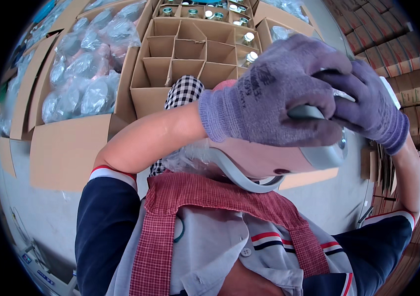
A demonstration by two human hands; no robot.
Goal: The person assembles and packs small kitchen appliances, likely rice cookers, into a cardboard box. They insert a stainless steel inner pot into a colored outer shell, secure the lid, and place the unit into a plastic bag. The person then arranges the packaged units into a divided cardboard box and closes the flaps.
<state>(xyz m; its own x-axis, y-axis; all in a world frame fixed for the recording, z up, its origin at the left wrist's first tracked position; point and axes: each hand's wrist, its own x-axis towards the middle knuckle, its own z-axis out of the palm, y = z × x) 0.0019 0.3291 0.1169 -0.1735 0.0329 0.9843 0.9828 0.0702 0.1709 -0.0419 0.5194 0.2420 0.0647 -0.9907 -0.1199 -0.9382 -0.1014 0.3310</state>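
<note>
A pink thermos jug [257, 155] lies tilted across my lap, its grey handle [247, 181] facing my apron and its grey top end pointing right. My left hand [284, 98], in a purple-grey knit glove, is closed around a rounded grey part [304, 112] at that end. From the other side my gloved right hand [370, 106] curls its fingers over the same end, against the left fingers. What lies between the two hands is mostly hidden. Clear plastic film [190, 157] hangs at the jug's left end.
Ahead stands a divided carton [173, 42] with several glass bottles with white caps [248, 38] along its right side. An open carton [71, 127] at left holds several plastic-wrapped pinkish items [91, 69]. Stacked cartons [392, 44] line the right. A metal frame [47, 271] stands lower left.
</note>
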